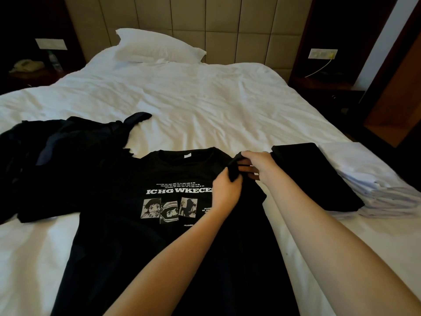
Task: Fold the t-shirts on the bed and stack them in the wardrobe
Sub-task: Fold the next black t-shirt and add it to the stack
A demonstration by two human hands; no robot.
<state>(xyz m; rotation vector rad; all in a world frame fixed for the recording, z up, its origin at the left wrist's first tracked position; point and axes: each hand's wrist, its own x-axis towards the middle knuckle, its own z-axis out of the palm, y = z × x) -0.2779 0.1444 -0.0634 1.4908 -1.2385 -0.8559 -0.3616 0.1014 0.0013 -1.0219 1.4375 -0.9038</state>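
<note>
View: head camera, the only view; we look down along the bed [205, 99] toward its pillow [155, 46].
Shirt [141, 247]: black, print side up, spread flat in the lower centre of the frame.
Long axis: we read it as running from the hem at the bottom edge up to the collar at mid-frame, pointing toward the headboard.
Sleeve [233, 172]: bunched up at the shirt's frame-right shoulder, just right of the collar.
Left hand [224, 190]: reaches across the print from lower left; its fingers are curled round the lower part of the sleeve.
Right hand [257, 165]: comes in from lower right; thumb and fingers pinch the upper part of the sleeve.
Key relation: both hands meet at one point, on the right of the long axis; the rest of the shirt lies to their left and below.
Nearer hand: neither, since both hold the sleeve; the right arm lies along the shirt's right edge.
Step, as we judge it: the sleeve is being turned inward, toward the long axis, for the first lengthwise fold.
Folded shirt [314, 174]: black, right of the hands, lying on a white stack [369, 179].
Pile [57, 160]: dark unfolded clothes at middle left.
Wardrobe: not in view.
</note>
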